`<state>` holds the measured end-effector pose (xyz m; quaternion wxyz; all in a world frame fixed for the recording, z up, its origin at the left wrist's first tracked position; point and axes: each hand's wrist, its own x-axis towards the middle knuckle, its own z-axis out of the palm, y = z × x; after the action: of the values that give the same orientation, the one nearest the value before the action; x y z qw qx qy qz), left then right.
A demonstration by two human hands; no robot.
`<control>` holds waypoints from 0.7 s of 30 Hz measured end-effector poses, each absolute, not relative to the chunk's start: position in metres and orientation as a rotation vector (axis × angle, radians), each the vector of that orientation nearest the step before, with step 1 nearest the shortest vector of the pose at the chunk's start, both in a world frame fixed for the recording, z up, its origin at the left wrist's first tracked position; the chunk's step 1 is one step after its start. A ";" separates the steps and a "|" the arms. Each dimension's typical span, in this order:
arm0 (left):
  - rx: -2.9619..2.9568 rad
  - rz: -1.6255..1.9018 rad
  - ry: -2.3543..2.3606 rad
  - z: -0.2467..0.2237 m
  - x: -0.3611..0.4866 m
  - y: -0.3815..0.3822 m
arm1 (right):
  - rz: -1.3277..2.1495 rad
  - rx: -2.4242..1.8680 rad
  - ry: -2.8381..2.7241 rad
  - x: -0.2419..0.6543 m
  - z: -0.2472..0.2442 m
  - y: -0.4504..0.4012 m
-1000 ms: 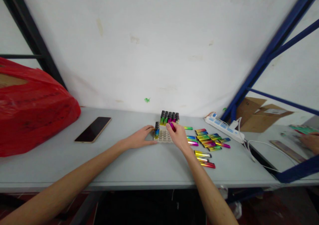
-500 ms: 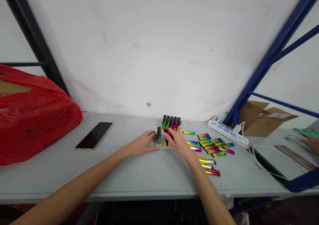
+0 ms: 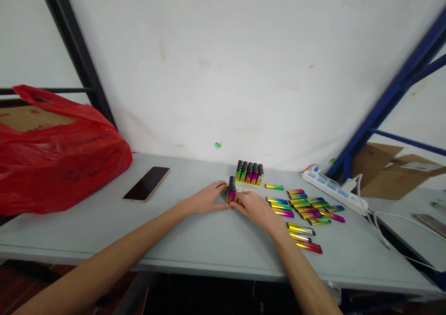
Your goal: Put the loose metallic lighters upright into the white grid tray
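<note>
My left hand (image 3: 207, 199) grips the left end of a small pale tray (image 3: 246, 187), thumb at the front and fingers behind. A short row of upright black-topped lighters (image 3: 232, 183) stands in that end. My right hand (image 3: 253, 207) is closed at the front of the row, its fingertips on a magenta lighter (image 3: 231, 195); the hand hides part of the tray. Just behind stands a block of upright multicoloured lighters (image 3: 249, 173). Loose shiny lighters (image 3: 306, 206) lie to the right of my right hand, several overlapping.
A black-screened phone (image 3: 147, 183) and a red plastic bag (image 3: 66, 161) with a carton inside are on the left. A white power strip (image 3: 334, 192) with cables lies at the right, near an open cardboard box (image 3: 386, 173). Metal posts rise on both sides.
The view has shifted, so the scene sits further right on that side. My right hand has lowered the magenta lighter to the front of the row beside my left hand.
</note>
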<state>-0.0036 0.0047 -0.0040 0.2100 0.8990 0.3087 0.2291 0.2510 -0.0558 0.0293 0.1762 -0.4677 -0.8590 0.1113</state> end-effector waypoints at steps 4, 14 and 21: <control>2.528 0.598 0.885 -0.002 -0.004 0.005 | 0.452 -1.220 -2.371 0.280 0.045 -0.050; 2.537 0.534 0.745 0.010 -0.014 0.013 | 0.096 -1.704 -2.040 0.376 0.019 -0.020; 2.500 0.510 0.812 0.007 -0.010 0.010 | 0.079 -2.106 -2.090 0.366 0.022 -0.019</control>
<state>-0.0099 0.0099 0.0068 0.2301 0.9086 0.2951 0.1855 0.3665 -0.0193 0.0218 0.0870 -0.7069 -0.7015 0.0264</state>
